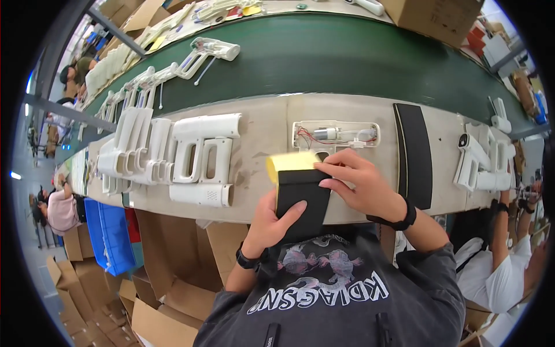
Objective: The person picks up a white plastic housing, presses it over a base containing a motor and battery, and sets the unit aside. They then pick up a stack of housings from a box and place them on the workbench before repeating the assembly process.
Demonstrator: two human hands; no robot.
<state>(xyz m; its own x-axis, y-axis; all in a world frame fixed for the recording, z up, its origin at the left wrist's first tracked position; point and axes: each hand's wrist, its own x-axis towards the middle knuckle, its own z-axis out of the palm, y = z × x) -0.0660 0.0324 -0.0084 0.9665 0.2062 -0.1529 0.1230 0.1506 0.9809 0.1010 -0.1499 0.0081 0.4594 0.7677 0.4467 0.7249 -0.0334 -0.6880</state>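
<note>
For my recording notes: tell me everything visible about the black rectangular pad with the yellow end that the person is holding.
The black rectangular pad with the yellow end is a flat, matte, foam-like sheet, its yellow strip at the far end. It is held near-upright over the near edge of the beige workbench, just before an opened white plastic housing with red wires. The left hand grips its lower part, thumb across the face; the right hand pinches its upper right edge.

counting up at the workbench right now

two hands [272, 222] on one black pad [302, 202] with one yellow pad [289, 165]; one opened white housing [335, 134] with its motor showing; one long black strip [414, 153]; one blue bin [110, 234]; white gun-shaped shells [196, 159] too overlapped to count.
</note>
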